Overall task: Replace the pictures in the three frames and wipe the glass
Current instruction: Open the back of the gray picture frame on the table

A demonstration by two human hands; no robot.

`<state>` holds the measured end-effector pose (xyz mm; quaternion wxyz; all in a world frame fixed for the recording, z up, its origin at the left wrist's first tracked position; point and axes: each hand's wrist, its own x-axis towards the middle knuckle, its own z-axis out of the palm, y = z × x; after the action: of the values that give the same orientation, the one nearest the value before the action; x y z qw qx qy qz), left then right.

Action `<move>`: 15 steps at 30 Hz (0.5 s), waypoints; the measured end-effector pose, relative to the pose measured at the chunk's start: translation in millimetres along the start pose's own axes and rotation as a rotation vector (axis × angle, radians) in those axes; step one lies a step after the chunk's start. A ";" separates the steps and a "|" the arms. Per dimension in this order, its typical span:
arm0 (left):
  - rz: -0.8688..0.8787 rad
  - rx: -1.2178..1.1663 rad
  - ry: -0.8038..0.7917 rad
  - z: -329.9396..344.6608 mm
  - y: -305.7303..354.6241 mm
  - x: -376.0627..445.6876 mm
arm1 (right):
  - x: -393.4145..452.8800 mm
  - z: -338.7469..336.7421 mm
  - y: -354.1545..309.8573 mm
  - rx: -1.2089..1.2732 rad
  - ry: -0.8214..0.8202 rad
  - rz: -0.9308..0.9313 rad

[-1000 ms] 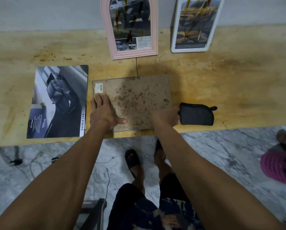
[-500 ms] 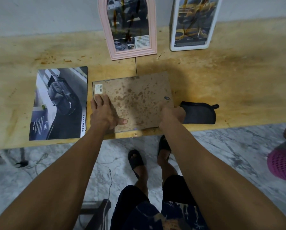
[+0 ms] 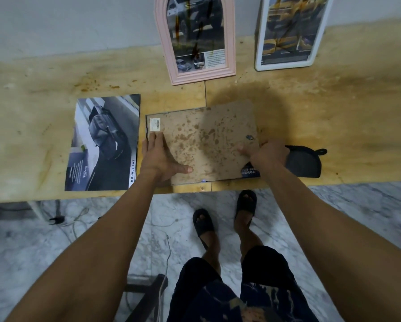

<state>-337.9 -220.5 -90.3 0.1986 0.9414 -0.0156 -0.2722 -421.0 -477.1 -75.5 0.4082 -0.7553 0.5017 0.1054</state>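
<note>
Frame backing board (image 3: 204,142), stained, face-down on table (image 3: 334,112); left hand (image 3: 159,156) flat on it, right hand (image 3: 267,154) gripping its right edge.

Under both hands the frame's backing board (image 3: 206,140) looks like matt, blotchy brown fibreboard, a glossy printed corner (image 3: 249,173) peeking out below the right grip, dark woven cloth (image 3: 304,162) just beyond it, slick brochure paper (image 3: 104,142) left, all on stained, unvarnished plywood tabletop (image 3: 322,108).
</note>
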 end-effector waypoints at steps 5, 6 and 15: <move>-0.047 -0.069 0.011 -2.9 -1.1 1.4 | 1.9 -8.6 -2.5 0.010 -0.054 0.026; -0.054 -0.077 0.004 -3.6 -0.8 0.9 | 3.6 -9.0 -2.9 0.004 -0.067 0.020; -0.084 -0.038 -0.004 -6.0 8.6 -5.0 | 17.8 -21.4 -1.9 0.142 -0.201 0.040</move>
<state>-338.4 -225.6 -79.9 0.2051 0.9367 0.0287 -0.2823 -416.3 -504.2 -70.8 0.5068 -0.7000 0.4794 0.1528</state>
